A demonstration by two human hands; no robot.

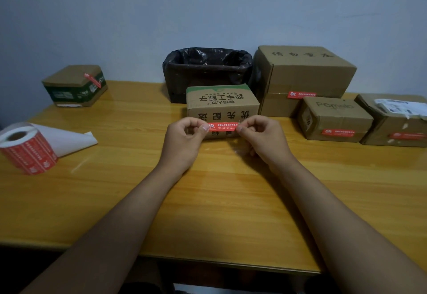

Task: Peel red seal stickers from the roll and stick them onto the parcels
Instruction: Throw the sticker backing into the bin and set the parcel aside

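L hand (184,137) & R hand (262,137) each pinch one end of a red seal sticker (223,127), grip clamped thumb-to-finger, sticker stretched flat against front face of centre parcel (221,103) on worktop (208,201). Sticker roll (26,149) stands far left w/ loose backing paper (69,140) beside it.

The counter (138,189) carries five parcels (223,106), one sticker roll (26,149), one black-lined bin (206,72) and two hands (184,141).
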